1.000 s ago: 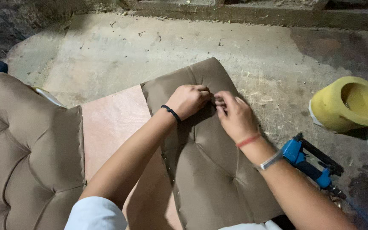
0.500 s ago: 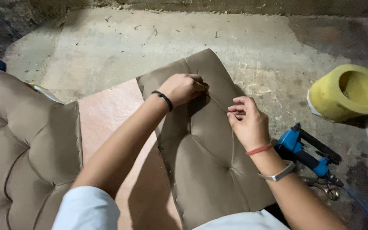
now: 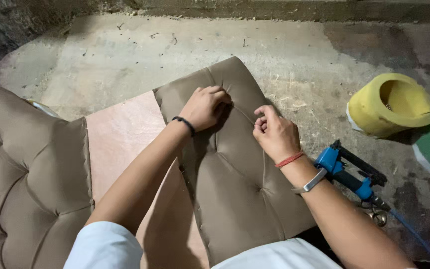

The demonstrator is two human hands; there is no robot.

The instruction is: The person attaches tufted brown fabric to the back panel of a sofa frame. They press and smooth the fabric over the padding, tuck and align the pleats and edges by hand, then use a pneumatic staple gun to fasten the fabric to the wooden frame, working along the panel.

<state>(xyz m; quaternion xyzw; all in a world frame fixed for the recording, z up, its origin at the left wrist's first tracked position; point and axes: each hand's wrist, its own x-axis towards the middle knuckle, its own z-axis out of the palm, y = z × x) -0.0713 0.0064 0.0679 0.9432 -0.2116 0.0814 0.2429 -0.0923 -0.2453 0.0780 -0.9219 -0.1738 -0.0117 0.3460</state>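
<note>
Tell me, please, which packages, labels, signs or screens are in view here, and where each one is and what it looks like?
None in view: no package, label, sign or screen.
Nearest to one: a yellow foam block with a hollow, on the floor at right, unmarked.
Blue stapler beside the right hand: no label that can be made out.
Left hand presses the brown tufted cushion, which is plain fabric.

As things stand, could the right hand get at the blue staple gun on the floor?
Probably yes. The blue staple gun lies on the concrete floor just beside the right forearm, with nothing between. The right hand rests on the tufted cushion, fingers curled; whether they pinch anything, I cannot tell.
</note>
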